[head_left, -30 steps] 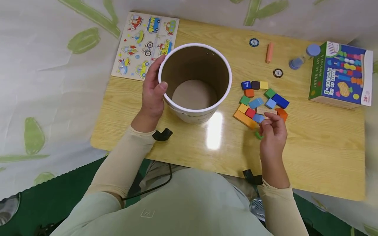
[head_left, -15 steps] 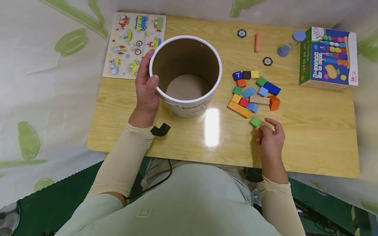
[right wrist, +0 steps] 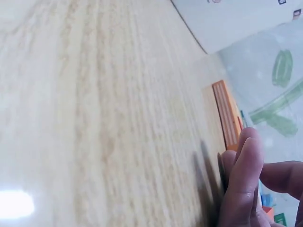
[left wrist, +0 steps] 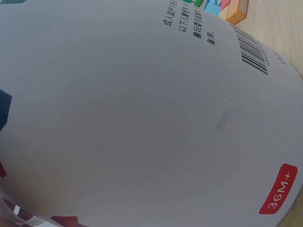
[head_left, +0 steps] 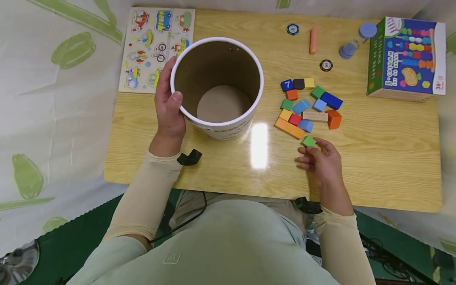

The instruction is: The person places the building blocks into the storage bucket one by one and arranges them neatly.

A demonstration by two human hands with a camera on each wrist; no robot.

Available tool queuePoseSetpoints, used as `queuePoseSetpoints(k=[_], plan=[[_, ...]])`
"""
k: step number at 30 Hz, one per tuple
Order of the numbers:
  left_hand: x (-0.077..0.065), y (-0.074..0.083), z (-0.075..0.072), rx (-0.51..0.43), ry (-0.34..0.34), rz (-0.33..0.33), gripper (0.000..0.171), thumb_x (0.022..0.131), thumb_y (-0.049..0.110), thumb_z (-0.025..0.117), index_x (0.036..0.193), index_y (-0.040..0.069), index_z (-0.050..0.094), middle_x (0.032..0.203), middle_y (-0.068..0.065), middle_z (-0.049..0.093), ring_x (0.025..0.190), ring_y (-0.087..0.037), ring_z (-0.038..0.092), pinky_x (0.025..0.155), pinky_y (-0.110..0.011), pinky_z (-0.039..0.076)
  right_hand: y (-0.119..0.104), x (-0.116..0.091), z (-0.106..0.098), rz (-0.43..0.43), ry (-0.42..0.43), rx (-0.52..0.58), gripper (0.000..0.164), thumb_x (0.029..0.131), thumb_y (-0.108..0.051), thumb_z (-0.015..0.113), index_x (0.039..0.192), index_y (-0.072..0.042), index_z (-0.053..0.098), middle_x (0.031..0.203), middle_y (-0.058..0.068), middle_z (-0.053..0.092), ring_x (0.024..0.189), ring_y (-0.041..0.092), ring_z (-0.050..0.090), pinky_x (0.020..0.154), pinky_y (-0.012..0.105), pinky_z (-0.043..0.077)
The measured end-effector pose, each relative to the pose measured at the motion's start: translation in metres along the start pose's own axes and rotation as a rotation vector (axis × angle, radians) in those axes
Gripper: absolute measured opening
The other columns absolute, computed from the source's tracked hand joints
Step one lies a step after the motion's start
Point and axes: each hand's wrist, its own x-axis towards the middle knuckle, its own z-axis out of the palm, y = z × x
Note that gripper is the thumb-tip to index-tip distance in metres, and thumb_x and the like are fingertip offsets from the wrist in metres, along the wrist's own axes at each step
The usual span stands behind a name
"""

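Note:
My left hand grips a white bucket by its left side, thumb at the rim and fingers around the outer wall. The bucket is tilted toward me and its brown inside shows nothing in it. In the left wrist view the printed bucket wall fills most of the picture. My right hand has its thumb and index finger at a small green block, pinching it on the table. Just beyond lies a loose group of coloured wooden blocks, including a long orange block and a natural wood block.
A picture puzzle board lies back left, partly behind the bucket. Toward the back right are two round chips, a salmon-coloured stick, a small clear bottle with blue ends and a blue-green toy box. The table's front edge runs below my wrists.
The green block has shifted a little nearer the other blocks, with my right hand's thumb and index finger closing at it. My left hand keeps its hold on the bucket. The head view has shifted.

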Motion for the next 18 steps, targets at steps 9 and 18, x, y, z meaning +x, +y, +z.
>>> queuePoseSetpoints(k=[9, 18], plan=[[-0.001, 0.007, -0.008, -0.005, 0.043, -0.028, 0.065, 0.071, 0.02, 0.051, 0.134, 0.003, 0.048, 0.133, -0.018, 0.048, 0.125, -0.039, 0.036, 0.105, -0.054, 0.029, -0.059, -0.042, 0.034, -0.187, -0.192, 0.114, 0.041, 0.09, -0.004, 0.06, 0.128, -0.006, 0.045, 0.088, 0.017, 0.071, 0.058, 0.026, 0.068, 0.055, 0.035, 0.056], [0.001, 0.01, -0.008, 0.038, 0.012, -0.04, 0.066, 0.075, 0.023, 0.054, 0.136, 0.001, 0.045, 0.135, -0.016, 0.048, 0.125, -0.036, 0.038, 0.104, -0.054, 0.031, -0.145, -0.106, 0.122, -0.433, -0.676, 0.137, 0.042, 0.089, 0.013, 0.045, 0.13, 0.009, 0.04, 0.088, 0.027, 0.068, 0.05, 0.032, 0.063, 0.049, 0.037, 0.055]])
